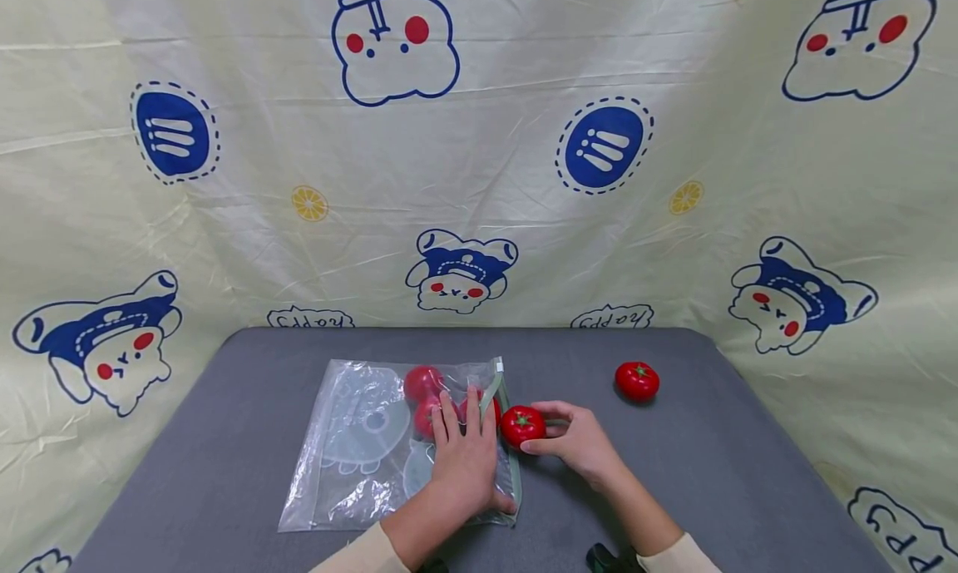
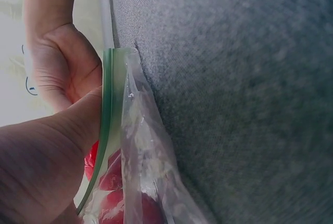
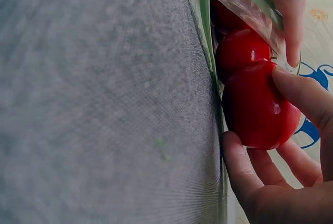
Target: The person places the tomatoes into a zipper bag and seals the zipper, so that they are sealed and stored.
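Note:
A clear zip bag [image 1: 359, 506] lies flat with its green-edged mouth facing right, and red tomatoes [image 1: 423, 382] show through its film. Over the mouth end rests my left hand [image 1: 466, 463], its fingers straight and spread on the film, the thumb at the bag's near edge. My right hand [image 1: 580, 442] holds a red tomato [image 1: 522, 426] between thumb and fingers right at the mouth. In the right wrist view this held tomato [image 3: 257, 109] appears to touch another tomato [image 3: 242, 52] just inside the raised upper film.
One more tomato [image 1: 637, 382] sits alone on the grey table [image 1: 569, 523], to the far right of the bag. A patterned cloth [image 1: 524, 224] hangs behind the table and at both sides. Something black [image 1: 604, 559] shows beside the right wrist.

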### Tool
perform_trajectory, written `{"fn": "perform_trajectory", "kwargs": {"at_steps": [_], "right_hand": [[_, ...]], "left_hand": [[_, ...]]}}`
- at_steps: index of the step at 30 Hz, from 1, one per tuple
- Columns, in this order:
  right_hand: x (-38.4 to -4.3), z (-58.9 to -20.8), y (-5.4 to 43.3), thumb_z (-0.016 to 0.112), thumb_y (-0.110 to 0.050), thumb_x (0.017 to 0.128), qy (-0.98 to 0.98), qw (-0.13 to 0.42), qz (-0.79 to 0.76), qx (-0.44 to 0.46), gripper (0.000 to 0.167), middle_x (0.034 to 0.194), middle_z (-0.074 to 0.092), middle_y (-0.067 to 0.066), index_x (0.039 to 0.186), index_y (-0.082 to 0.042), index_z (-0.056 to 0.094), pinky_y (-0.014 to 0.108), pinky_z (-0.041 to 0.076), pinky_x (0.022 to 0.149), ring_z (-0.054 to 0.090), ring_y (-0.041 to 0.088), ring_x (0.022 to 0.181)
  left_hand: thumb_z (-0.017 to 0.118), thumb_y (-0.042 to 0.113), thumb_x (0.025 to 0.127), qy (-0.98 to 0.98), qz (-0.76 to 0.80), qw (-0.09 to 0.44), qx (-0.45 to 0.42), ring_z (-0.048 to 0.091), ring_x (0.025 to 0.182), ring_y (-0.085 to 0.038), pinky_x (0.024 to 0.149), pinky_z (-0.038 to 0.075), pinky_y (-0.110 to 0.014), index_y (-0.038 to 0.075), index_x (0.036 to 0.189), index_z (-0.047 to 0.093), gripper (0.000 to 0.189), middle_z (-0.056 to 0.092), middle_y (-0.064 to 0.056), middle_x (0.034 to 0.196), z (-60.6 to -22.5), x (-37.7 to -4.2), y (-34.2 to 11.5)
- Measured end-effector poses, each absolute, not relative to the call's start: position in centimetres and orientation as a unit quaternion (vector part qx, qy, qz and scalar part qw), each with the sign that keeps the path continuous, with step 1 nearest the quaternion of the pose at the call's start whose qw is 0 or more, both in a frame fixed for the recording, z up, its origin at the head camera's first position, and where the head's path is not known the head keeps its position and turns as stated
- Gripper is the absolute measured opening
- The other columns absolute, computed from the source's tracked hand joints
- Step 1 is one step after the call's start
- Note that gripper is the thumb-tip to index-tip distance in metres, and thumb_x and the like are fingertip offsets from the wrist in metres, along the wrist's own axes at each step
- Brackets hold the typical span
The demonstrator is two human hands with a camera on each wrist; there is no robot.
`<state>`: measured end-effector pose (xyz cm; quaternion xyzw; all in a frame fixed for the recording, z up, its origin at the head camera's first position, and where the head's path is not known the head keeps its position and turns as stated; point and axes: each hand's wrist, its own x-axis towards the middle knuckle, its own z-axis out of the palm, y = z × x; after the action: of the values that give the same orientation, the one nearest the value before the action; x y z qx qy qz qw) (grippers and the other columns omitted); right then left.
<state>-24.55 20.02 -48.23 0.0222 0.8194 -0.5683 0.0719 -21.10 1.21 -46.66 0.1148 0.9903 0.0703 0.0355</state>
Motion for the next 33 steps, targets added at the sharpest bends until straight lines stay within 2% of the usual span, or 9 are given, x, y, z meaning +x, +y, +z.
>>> {"fn": "perform_trajectory", "kwargs": {"at_steps": [20,28,33], "right_hand": [[-25.5,-48.8,18.4,0.091,-0.011,0.077,0.820,0.071,-0.566,-0.043,0.059,0.128,0.071,0.017,0.130,-0.004,0.067,0.044,0.061,0.091,0.074,0.027,0.104],[-25.7,-48.8,17.6,0.090,-0.011,0.078,0.816,0.071,-0.571,-0.061,0.056,0.129,0.070,0.018,0.129,-0.005,0.068,0.042,0.062,0.087,0.074,0.028,0.103],[-25.9,-49.0,17.5,0.090,-0.011,0.078,0.810,0.068,-0.578,-0.068,0.055,0.126,0.070,0.019,0.128,-0.003,0.067,0.040,0.063,0.084,0.075,0.029,0.102]], "left_hand": [[0.094,0.058,0.056,0.989,0.072,0.034,0.128,0.009,0.154,-0.054,0.124,0.014,-0.067,0.013,0.160,0.030,0.130,0.015,-0.016,0.171,-46.6,-21.2,1.2],[0.093,0.060,0.055,0.987,0.083,0.042,0.128,0.006,0.155,-0.056,0.125,0.010,-0.067,0.014,0.160,0.031,0.131,0.012,-0.015,0.172,-46.5,-21.2,1.2],[0.093,0.061,0.056,0.987,0.087,0.040,0.131,0.008,0.154,-0.057,0.125,0.010,-0.068,0.013,0.160,0.031,0.131,0.012,-0.016,0.172,-46.6,-21.3,1.1]]}}
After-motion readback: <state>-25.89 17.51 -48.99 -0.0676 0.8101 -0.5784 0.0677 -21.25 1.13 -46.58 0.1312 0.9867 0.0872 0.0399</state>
